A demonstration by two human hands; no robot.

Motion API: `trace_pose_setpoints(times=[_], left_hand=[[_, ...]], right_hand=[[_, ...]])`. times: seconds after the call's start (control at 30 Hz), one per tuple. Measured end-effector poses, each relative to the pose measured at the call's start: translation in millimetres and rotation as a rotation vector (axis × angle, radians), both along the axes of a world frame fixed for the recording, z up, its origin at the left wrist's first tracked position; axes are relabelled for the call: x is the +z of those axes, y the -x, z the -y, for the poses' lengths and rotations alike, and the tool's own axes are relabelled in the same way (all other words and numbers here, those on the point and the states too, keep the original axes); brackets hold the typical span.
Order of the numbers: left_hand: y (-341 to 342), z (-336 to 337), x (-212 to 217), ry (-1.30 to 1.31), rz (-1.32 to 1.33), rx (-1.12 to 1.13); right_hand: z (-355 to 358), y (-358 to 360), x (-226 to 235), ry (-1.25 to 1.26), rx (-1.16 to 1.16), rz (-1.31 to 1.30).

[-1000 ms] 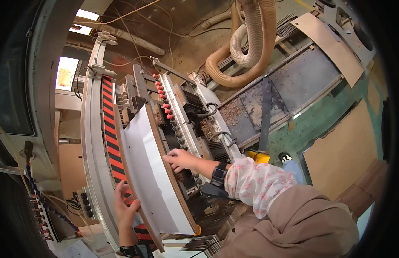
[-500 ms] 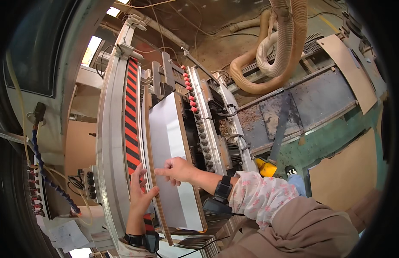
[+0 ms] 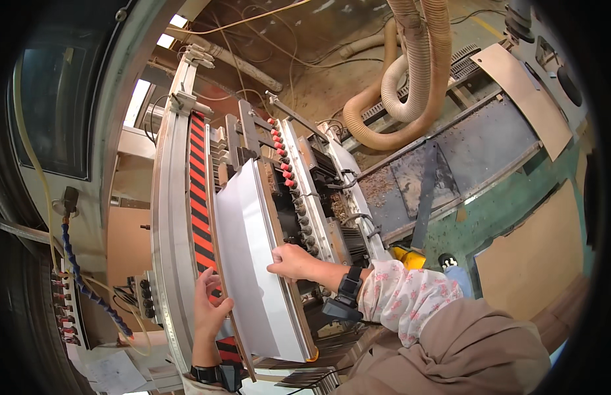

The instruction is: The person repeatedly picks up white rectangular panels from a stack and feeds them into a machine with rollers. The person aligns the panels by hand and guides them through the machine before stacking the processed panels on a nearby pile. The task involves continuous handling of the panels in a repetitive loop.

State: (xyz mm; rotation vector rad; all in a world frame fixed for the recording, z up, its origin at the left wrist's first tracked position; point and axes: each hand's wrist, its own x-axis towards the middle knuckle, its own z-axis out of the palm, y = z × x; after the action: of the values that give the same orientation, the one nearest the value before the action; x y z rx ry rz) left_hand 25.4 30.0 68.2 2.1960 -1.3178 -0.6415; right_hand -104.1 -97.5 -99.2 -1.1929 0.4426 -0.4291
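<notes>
A long white panel (image 3: pixel 243 230) with brown edges lies lengthwise on the machine in front of me. The right side shows layered edges, so there may be more than one board. My right hand (image 3: pixel 292 262) is closed at this right edge, fingers curled over the white surface. At the opposite long edge, my left hand (image 3: pixel 211 309) is open, its thumb near the brown strip (image 3: pixel 234 322) and its fingers raised apart over the red-and-black striped band (image 3: pixel 201 217). Its palm side is partly hidden.
Right of the panel runs a machine rail with red and black knobs (image 3: pixel 287 178). Thick ribbed hoses (image 3: pixel 411 99) hang at the back. A grey metal beam (image 3: pixel 170 217) stands on the left, beside a blue coiled hose (image 3: pixel 88 289). Brown sheets (image 3: pixel 536 243) lie at the right.
My right hand has moved from over the panel's left part to its right edge. My left hand has dropped slightly, its fingers less spread. The whole view has shifted a little.
</notes>
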Motion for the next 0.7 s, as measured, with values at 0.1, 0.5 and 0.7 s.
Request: trace_pose_setpoints(times=[0.1, 0.5, 0.7], left_hand=[[7, 0, -3, 0.048, 0.011, -0.013], [74, 11, -85, -0.151, 0.896, -0.393], [64, 9, -90, -0.096, 0.753, -0.373]], right_hand=[[-6, 7, -5, 0.006, -0.032, 0.007], [-30, 9, -49, -0.567, -0.097, 0.102], [-28, 9, -52, -0.582, -0.07, 0.133]])
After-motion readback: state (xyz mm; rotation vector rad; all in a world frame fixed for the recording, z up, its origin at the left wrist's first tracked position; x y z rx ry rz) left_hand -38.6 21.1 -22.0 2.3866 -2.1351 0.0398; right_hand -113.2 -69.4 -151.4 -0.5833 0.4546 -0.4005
